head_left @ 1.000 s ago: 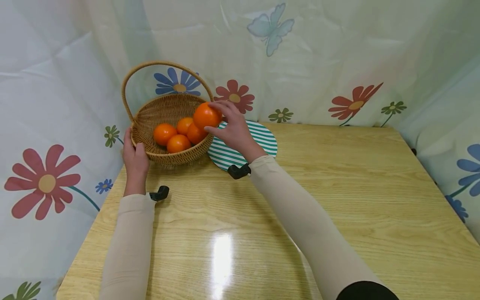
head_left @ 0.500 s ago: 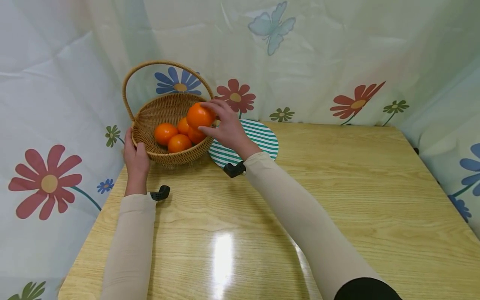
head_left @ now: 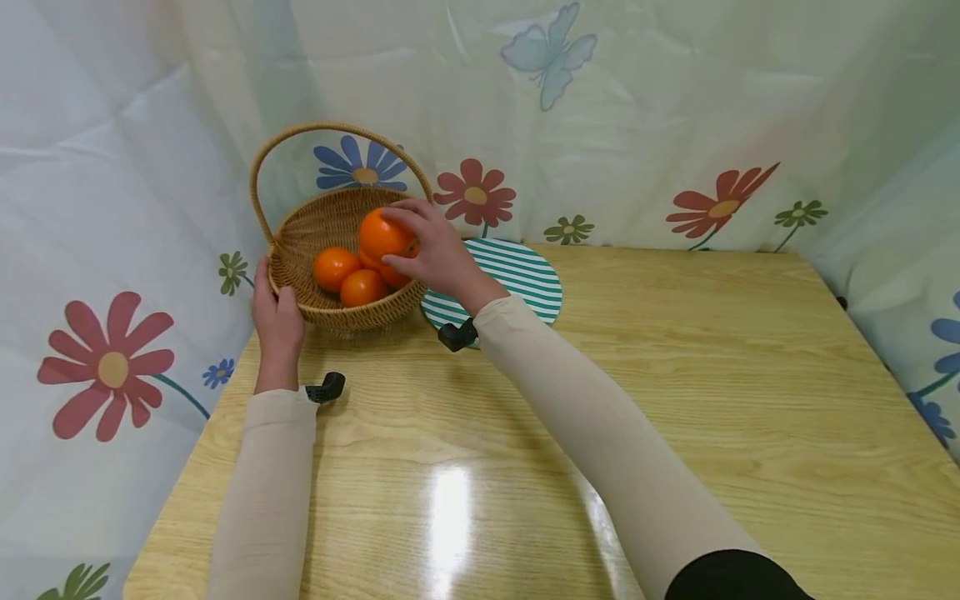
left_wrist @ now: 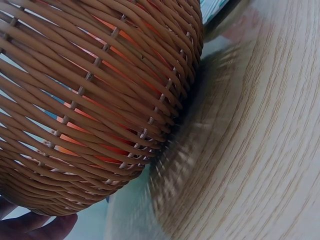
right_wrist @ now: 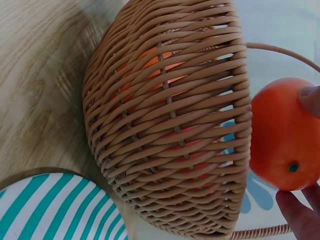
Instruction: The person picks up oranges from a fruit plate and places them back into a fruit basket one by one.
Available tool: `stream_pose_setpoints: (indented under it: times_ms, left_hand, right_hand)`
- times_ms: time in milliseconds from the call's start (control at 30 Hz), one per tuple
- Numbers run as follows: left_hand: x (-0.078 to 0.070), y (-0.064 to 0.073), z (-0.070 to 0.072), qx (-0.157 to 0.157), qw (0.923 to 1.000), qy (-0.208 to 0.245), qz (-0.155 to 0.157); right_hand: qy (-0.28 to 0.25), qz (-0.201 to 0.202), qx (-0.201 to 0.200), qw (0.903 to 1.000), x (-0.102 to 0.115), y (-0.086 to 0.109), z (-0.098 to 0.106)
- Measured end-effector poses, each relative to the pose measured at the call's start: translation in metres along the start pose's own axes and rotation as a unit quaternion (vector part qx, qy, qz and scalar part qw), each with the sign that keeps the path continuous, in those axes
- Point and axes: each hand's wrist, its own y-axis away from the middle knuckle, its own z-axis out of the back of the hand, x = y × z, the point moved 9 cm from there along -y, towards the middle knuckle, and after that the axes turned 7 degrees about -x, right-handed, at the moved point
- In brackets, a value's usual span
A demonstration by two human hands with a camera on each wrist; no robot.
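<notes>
A wicker basket (head_left: 322, 221) with a tall arched handle stands at the table's back left, with several oranges (head_left: 363, 288) inside. My left hand (head_left: 278, 323) grips its left rim; the left wrist view shows those fingertips (left_wrist: 59, 225) by the wicker edge. Between thumb and fingers, my right hand (head_left: 442, 254) holds another orange (head_left: 380, 232) over the right part of the basket, above the others. In the right wrist view this held orange (right_wrist: 282, 132) shows its green stem end just beyond the rim. It partly hides the oranges below in the head view.
A round green-and-white striped mat (head_left: 521, 279) lies to the right of the basket, partly under the right forearm. The wooden table (head_left: 675, 350) stretches right and forward. A flowered curtain (head_left: 615, 125) hangs close behind and at both sides.
My right hand has carried the held orange leftward, from the basket's right rim to further over its inside. The left hand keeps its grip on the rim.
</notes>
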Motion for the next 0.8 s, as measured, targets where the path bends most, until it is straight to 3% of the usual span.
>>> stream_pose_setpoints:
  times_ms: [300, 800]
  left_hand:
    - [0.0, 0.0, 0.0, 0.001, 1.0, 0.003, 0.003]
    - [0.001, -0.001, -0.001, 0.008, 0.9999, 0.004, 0.008]
  right_hand:
    - [0.054, 0.026, 0.048, 0.997, 0.005, -0.006, -0.019]
    - [0.117, 0.057, 0.08, 0.9883, 0.014, -0.016, -0.041]
